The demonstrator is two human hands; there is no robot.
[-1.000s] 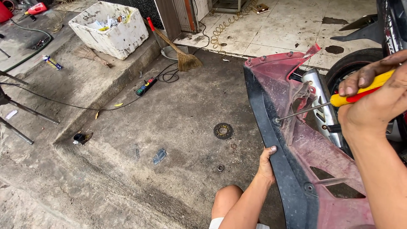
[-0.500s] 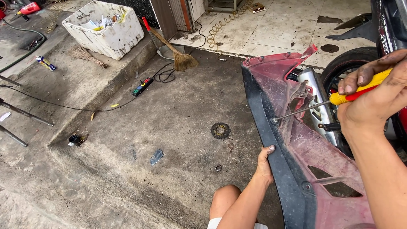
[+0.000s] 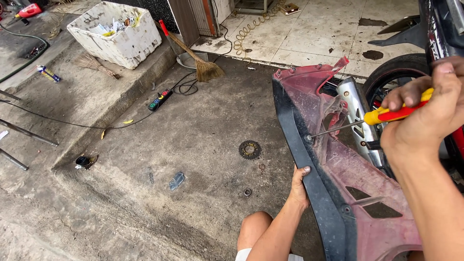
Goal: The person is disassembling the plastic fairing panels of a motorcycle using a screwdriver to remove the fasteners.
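The right hand is clenched on a yellow-red screwdriver and the left hand grips the red fairing panel edge at lower centre — if the panel flexes, I think the tip may slip off the screw.

The right hand gripped a yellow-and-red screwdriver, its tip set against the red fairing panel. The left hand steadied the panel's black edge above the concrete floor, near a sprocket.
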